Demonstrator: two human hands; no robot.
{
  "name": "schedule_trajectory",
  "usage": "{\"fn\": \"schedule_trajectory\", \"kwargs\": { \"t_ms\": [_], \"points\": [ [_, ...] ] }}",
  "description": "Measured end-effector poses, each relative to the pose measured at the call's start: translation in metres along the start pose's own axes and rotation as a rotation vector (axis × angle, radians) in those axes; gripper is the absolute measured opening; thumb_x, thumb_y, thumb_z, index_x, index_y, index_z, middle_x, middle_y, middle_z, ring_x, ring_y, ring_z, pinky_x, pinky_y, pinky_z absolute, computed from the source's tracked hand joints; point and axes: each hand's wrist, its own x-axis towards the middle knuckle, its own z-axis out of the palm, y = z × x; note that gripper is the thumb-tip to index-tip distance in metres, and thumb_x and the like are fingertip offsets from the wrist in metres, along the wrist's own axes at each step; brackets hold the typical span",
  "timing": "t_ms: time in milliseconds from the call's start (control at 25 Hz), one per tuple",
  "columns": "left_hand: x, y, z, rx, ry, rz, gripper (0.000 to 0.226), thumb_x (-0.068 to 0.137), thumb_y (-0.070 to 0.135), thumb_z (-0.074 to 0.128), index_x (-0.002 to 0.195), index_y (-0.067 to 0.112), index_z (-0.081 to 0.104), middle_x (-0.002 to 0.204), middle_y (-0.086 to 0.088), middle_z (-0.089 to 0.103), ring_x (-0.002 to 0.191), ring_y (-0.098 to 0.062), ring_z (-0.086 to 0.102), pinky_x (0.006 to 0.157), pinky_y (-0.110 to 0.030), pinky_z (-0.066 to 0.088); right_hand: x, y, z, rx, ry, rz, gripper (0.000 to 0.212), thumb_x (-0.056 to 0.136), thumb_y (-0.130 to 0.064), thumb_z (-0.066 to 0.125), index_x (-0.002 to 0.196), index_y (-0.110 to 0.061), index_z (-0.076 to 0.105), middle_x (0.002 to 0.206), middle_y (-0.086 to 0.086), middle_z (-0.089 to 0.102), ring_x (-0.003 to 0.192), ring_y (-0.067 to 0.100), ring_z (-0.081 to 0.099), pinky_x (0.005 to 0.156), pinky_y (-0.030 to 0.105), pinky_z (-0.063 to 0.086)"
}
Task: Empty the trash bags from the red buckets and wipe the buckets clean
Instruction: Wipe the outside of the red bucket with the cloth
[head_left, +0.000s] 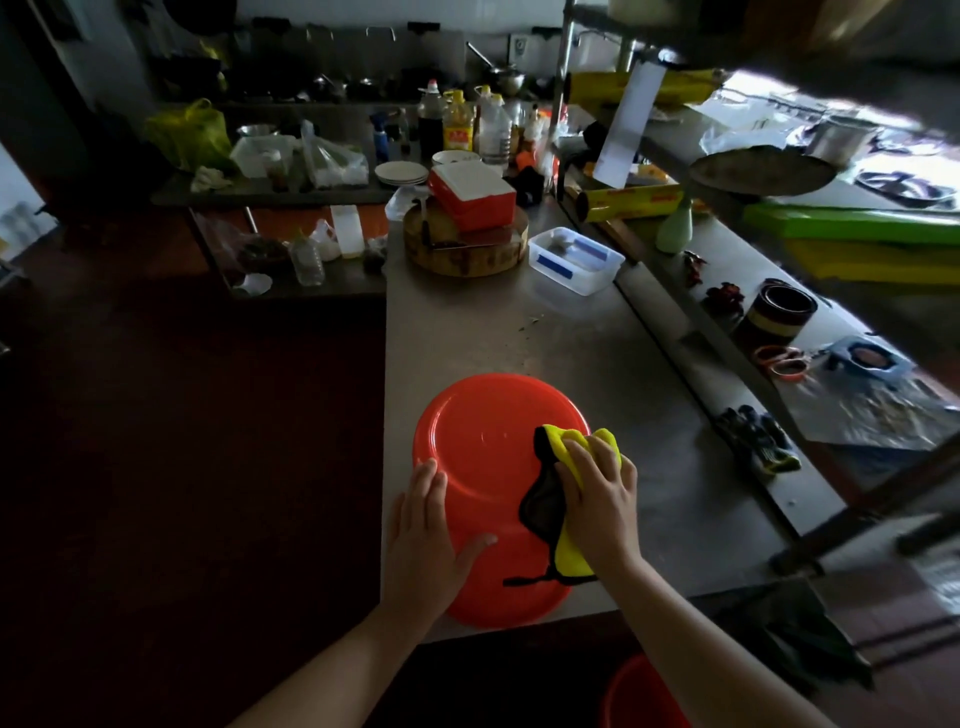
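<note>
A red bucket (483, 452) stands upside down on the near end of the steel counter (519, 332), its flat bottom facing up. My left hand (428, 535) lies flat on its left side, fingers spread, steadying it. My right hand (602, 493) presses a yellow cloth with black trim (563, 519) against the bucket's right side. A second red bucket (641, 693) shows partly on the floor at the bottom edge, below the counter.
Farther up the counter sit a clear plastic container (576, 262) and a round wooden chopping block (465, 249) with a red box (472, 195) on it. Gloves (758, 439), scissors and a tin lie on the shelf to the right. Bottles crowd the back.
</note>
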Motion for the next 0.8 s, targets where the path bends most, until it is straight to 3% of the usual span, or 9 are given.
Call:
{"fn": "schedule_trajectory", "kwargs": {
  "t_ms": [280,360,480,600,720,800],
  "points": [
    [0.002,-0.006,-0.005,-0.099,-0.101,-0.002,0.1,0.086,0.076,0.048,0.156,0.01,0.022,0.166,-0.004,0.009,0.154,-0.017,0.005,0.122,-0.039,0.018,-0.045,-0.013,0.013,-0.183,0.076,-0.215,0.045,0.102,-0.049,0.04,0.141,-0.031,0.056,0.146,0.0,0.046,0.135,0.043,0.036,0.105,0.061,0.041],
    [0.005,-0.016,-0.014,-0.219,-0.136,-0.001,0.089,0.09,0.075,0.04,0.156,0.017,0.025,0.166,0.004,0.01,0.153,-0.012,0.007,0.122,-0.037,0.018,-0.051,-0.017,0.015,-0.214,0.065,-0.282,0.045,0.103,-0.052,0.038,0.142,-0.035,0.051,0.148,0.0,0.047,0.139,0.044,0.035,0.107,0.06,0.039],
    [0.02,-0.026,-0.033,-0.514,-0.069,-0.148,0.063,0.099,0.061,0.034,0.152,0.026,0.037,0.162,0.009,0.022,0.148,-0.008,0.021,0.12,-0.042,0.028,-0.052,-0.022,0.015,-0.304,0.009,-0.391,0.047,0.1,-0.054,0.043,0.143,-0.037,0.053,0.149,0.0,0.048,0.141,0.045,0.035,0.109,0.063,0.037],
    [0.043,-0.029,-0.037,-0.766,-0.087,-0.459,0.053,0.106,0.044,0.038,0.153,0.021,0.037,0.159,0.004,0.033,0.146,-0.014,0.031,0.12,-0.04,0.028,-0.051,-0.026,0.012,-0.361,-0.039,-0.492,0.046,0.099,-0.052,0.048,0.143,-0.039,0.054,0.15,-0.002,0.047,0.141,0.044,0.036,0.109,0.061,0.037],
    [0.054,-0.054,-0.02,-0.937,-0.178,-0.57,0.067,0.094,0.071,0.039,0.141,0.027,0.055,0.145,0.005,0.055,0.135,-0.012,0.049,0.117,-0.045,0.035,-0.049,-0.035,0.014,-0.429,-0.088,-0.572,0.05,0.095,-0.05,0.052,0.143,-0.041,0.05,0.149,-0.005,0.046,0.138,0.043,0.039,0.105,0.06,0.042],
    [0.056,-0.067,-0.009,-1.034,-0.192,-0.561,0.057,0.094,0.069,0.036,0.127,0.033,0.066,0.129,0.009,0.067,0.123,-0.009,0.06,0.109,-0.041,0.043,-0.042,-0.048,0.014,-0.446,-0.124,-0.605,0.048,0.093,-0.051,0.051,0.14,-0.042,0.053,0.146,-0.008,0.049,0.135,0.04,0.041,0.103,0.056,0.045]
  ]
}}
